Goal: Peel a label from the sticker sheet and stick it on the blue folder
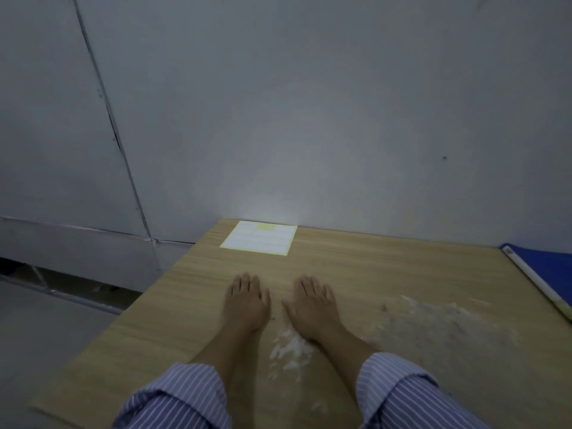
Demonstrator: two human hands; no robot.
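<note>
Head view: left hand (246,301), right hand (312,306) flat, empty; sticker sheet (259,237) yellow-backed, white labels.

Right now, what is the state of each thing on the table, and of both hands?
Sticker sheet: flat at the far edge, one label space bare yellow.
Blue folder: at the right edge, mostly out of view.
Left hand: flat on the table, empty.
Right hand: flat, empty.
</note>
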